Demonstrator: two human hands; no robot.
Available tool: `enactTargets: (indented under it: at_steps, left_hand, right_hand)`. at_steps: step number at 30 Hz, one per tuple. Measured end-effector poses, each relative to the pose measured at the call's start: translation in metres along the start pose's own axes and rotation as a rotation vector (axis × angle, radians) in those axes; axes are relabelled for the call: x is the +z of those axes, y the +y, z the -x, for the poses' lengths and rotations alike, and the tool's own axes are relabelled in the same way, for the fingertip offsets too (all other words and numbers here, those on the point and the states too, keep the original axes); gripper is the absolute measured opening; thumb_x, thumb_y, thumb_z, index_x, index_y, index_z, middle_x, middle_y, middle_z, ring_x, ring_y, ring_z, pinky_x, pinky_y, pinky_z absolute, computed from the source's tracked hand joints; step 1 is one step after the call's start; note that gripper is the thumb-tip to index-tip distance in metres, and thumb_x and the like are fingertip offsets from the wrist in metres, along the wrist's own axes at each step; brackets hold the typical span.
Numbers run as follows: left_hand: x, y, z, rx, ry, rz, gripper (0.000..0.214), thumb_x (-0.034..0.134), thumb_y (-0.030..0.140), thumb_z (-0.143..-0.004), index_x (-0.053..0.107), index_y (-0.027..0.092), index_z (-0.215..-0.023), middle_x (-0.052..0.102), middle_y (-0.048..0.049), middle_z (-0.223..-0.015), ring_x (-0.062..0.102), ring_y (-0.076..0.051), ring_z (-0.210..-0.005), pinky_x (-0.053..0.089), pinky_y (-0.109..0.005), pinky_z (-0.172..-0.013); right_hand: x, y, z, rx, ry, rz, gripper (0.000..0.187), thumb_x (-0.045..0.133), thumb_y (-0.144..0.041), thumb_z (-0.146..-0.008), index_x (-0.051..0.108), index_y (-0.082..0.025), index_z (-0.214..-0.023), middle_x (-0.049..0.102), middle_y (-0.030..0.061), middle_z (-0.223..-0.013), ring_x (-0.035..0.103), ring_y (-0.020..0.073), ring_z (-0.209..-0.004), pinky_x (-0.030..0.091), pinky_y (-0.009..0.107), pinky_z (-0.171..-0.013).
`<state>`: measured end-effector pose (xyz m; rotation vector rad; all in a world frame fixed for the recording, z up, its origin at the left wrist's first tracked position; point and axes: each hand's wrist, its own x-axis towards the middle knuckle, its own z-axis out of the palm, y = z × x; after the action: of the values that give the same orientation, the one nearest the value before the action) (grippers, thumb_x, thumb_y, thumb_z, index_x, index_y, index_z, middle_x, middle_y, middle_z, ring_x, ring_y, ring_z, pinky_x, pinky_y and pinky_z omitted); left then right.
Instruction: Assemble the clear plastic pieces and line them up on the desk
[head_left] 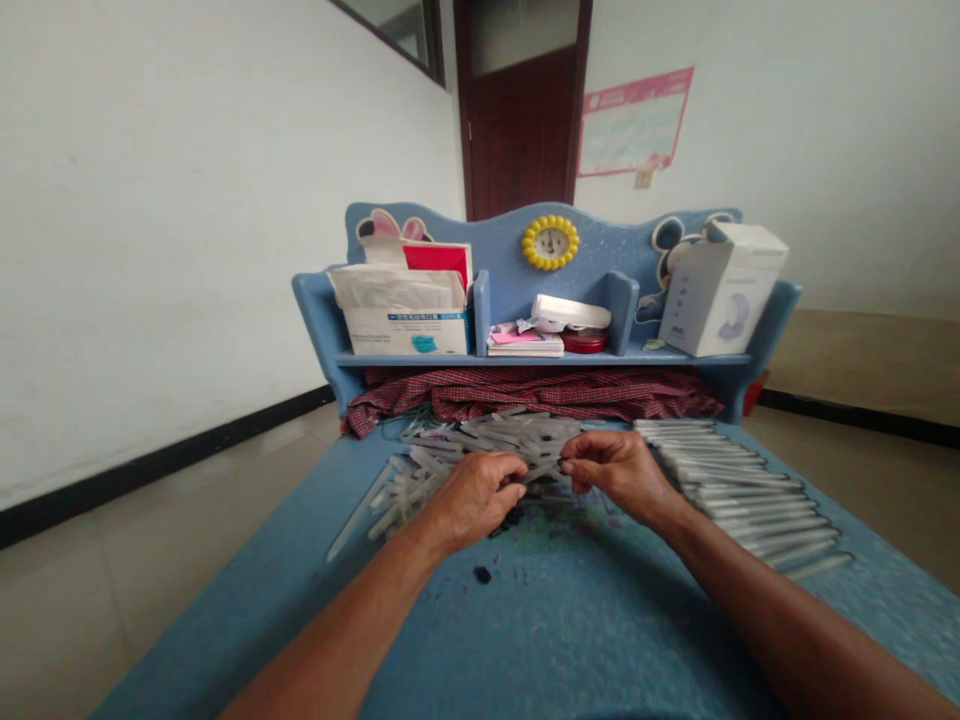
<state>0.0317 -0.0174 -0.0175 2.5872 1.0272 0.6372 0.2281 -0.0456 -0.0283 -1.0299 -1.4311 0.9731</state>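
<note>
Seemingly at a joining step: pinching a small dark piece [562, 464] in the right hand [622, 475], curling the left hand [476, 498] beside translucent tubes [517, 432] heaped far centre (cannot tell whether gripping one), left of a neat row of tubes [739, 490]. Probably calls next for steady fingertip alignment.
</note>
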Motion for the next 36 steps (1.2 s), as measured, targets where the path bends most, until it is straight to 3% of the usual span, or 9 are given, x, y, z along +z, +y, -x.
enactTargets:
  at_steps: [23,30,36]
  left_hand:
    - [-0.001,0.001,0.001,0.034,-0.051,-0.025,0.015,0.050,0.016,-0.072,0.062,0.017,-0.081,0.060,-0.0015,-0.075,0.054,-0.013,-0.071,0.037,-0.022,-0.065]
    - [-0.002,0.000,0.001,0.018,-0.086,-0.003,0.016,0.050,0.018,-0.073,0.063,0.017,-0.081,0.059,-0.0002,-0.071,0.053,-0.012,-0.067,0.036,-0.021,-0.062]
    - [-0.003,0.000,0.002,0.030,-0.096,-0.030,0.013,0.050,0.018,-0.073,0.062,0.017,-0.078,0.059,-0.0006,-0.071,0.053,-0.013,-0.067,0.036,-0.022,-0.062]
  right_hand:
    - [0.000,0.012,0.000,-0.041,-0.038,0.111,0.009,0.064,-0.023,-0.063,0.062,-0.016,-0.069,0.057,-0.0024,-0.051,0.052,0.0094,-0.044,0.040,0.021,-0.043]
    - [-0.002,0.012,0.001,-0.008,-0.092,0.136,0.014,0.063,-0.026,-0.066,0.064,-0.016,-0.077,0.057,-0.0023,-0.054,0.052,0.0094,-0.044,0.040,0.021,-0.043]
    - [-0.004,0.007,0.003,-0.031,-0.195,0.314,0.016,0.056,-0.031,-0.075,0.062,-0.017,-0.074,0.052,-0.0032,-0.053,0.049,0.0085,-0.042,0.036,0.019,-0.041]
